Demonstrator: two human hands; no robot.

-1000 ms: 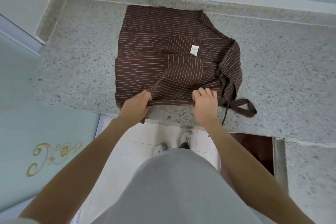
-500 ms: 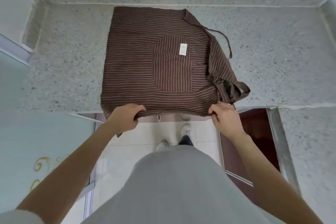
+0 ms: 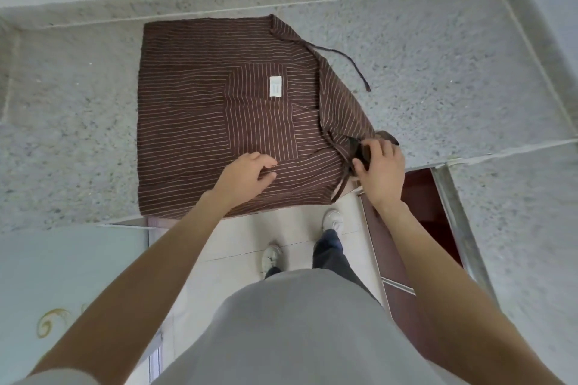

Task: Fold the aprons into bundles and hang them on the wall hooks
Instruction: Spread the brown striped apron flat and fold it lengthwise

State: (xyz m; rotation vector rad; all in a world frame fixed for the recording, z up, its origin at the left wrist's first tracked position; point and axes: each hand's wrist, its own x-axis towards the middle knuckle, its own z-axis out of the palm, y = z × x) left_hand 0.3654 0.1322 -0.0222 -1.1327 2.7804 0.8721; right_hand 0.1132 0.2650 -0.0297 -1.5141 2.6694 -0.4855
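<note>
A brown striped apron [image 3: 194,122] lies spread flat on the speckled stone counter [image 3: 438,87], with a white label [image 3: 276,86] on its pocket. One thin tie [image 3: 347,62] trails off to the right at the far side. My left hand [image 3: 247,175] rests with relaxed fingers on the apron's near part. At the apron's right corner my right hand [image 3: 380,169] grips the bunched dark strap [image 3: 359,150]. No wall hooks are in view.
The counter's near edge [image 3: 125,222] runs just below the apron, whose hem slightly overhangs it. A dark red cabinet opening [image 3: 419,206] sits below my right hand. A pale door panel [image 3: 62,284] with gold scrollwork is at the lower left. My shoes stand on white floor tiles [image 3: 237,237].
Both hands let go of the apron's near hem. My left hand moved up onto the cloth, and my right hand moved right and took hold of the bunched strap at the corner.
</note>
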